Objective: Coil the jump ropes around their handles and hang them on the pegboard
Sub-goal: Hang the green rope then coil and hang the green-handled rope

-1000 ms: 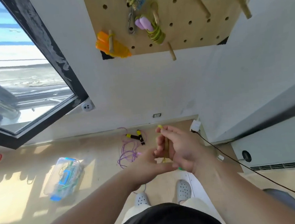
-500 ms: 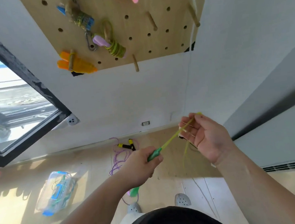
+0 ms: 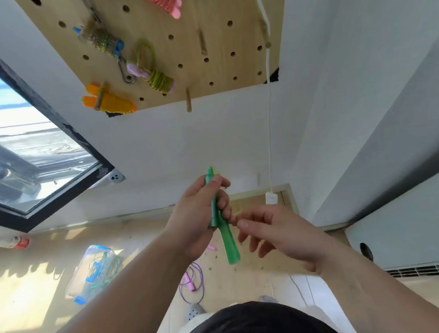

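In the head view, the left hand (image 3: 201,215) grips the two green handles (image 3: 223,235) of a jump rope together, upright, in front of the wall and below the pegboard (image 3: 231,72). The right hand (image 3: 277,233) is just beside them with loosely bent fingers; whether it pinches the thin cord, I cannot tell. Four bundles already hang on the board: orange (image 3: 109,101), pink-handled (image 3: 157,77), blue-handled (image 3: 101,40) and red (image 3: 161,0). I judge the green rope is not yet coiled, and a purple rope (image 3: 192,277) lies loose on the floor. A free peg (image 3: 188,102) waits at the board's near edge; a white cable (image 3: 270,108) hangs along its right side.
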